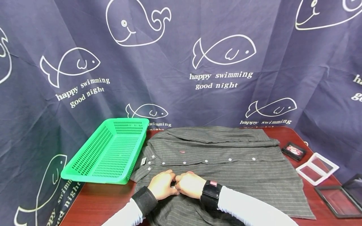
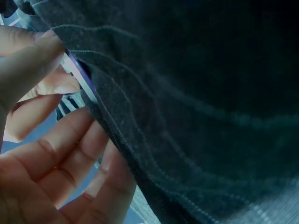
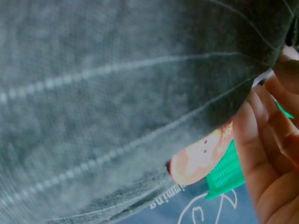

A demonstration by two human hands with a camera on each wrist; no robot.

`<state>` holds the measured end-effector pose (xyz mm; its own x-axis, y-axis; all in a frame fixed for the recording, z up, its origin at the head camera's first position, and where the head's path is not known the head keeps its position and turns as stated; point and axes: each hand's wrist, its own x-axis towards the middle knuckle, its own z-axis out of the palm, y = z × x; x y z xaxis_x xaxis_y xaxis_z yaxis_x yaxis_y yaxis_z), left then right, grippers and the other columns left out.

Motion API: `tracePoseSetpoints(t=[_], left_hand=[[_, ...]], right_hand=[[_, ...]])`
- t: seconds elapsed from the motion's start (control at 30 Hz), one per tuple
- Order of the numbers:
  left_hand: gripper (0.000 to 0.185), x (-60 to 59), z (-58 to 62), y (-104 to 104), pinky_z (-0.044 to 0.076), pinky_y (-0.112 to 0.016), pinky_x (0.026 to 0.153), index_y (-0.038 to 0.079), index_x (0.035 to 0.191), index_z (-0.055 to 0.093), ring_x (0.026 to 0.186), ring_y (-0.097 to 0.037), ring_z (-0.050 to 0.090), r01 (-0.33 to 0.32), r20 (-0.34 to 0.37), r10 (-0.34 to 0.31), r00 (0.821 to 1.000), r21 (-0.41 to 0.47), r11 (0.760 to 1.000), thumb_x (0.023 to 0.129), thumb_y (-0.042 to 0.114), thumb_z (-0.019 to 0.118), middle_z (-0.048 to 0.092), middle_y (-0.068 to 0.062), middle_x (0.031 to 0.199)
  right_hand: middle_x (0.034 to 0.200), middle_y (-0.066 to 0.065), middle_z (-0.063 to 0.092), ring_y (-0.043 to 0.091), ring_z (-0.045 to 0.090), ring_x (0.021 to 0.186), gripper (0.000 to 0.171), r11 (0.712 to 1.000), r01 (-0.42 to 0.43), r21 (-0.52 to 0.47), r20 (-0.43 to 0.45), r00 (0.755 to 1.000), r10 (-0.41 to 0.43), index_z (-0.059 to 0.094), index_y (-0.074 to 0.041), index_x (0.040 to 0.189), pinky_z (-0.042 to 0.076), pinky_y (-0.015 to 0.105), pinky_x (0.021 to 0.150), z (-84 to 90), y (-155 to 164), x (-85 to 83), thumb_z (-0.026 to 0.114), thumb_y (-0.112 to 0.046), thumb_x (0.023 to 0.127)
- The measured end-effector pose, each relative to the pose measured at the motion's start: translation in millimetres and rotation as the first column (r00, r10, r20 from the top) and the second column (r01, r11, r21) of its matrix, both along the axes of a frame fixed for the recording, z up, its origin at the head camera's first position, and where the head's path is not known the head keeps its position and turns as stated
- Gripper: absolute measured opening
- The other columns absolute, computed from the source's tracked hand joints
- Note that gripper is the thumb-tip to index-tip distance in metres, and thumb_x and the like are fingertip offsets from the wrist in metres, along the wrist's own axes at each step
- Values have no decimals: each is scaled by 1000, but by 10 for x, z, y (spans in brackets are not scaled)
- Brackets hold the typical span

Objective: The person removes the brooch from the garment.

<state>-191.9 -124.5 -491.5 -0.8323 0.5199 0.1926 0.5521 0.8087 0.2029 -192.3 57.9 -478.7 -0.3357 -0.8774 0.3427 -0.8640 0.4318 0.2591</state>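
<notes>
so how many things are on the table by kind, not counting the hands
shirt: 1
green basket: 1
framed cases at the right edge: 3, one small black, one white, one large black
total: 5
Both the left hand and the right hand pinch the shirt's near edge.

Bright, even head view with wide-angle bending at edges; both wrist views dim, close, heavily blurred.
</notes>
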Motion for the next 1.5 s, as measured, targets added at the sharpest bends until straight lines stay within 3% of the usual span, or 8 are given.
tracePoseSetpoints(t=[0.27,0.8,1.27,1.5], left_hand=[[36,-11,-21,8,45,-28,54,22,75,62,66,-15,57,-12,9,12,1000,6,1000,57,41,88,48,10,72],[36,-36,-69,4,45,-30,53,21,76,64,64,-15,56,-14,-5,14,1000,7,1000,57,40,87,47,10,71],[37,-35,-77,-4,46,-29,54,22,78,64,65,-16,59,-5,-25,5,1000,10,1000,57,41,88,49,10,73],[38,-35,-83,-10,46,-29,54,22,77,64,65,-15,58,-4,-25,4,1000,7,1000,56,42,88,49,11,73]], right_hand=[[74,-11,55,5,55,63,9,999,24,31,-19,1000,-24,69,-29,71,41,17,57,3,-15,9,78,-28,73],[75,-13,55,5,53,62,15,994,88,59,-29,996,-87,65,-28,67,40,17,53,53,-37,36,77,-34,72],[73,-11,53,5,54,63,12,999,43,21,14,999,-44,68,-29,68,44,18,54,28,-21,-2,78,-33,72],[72,-10,52,5,53,62,9,1000,1,-19,77,997,0,72,-28,72,43,18,54,14,-2,-33,80,-26,71]])
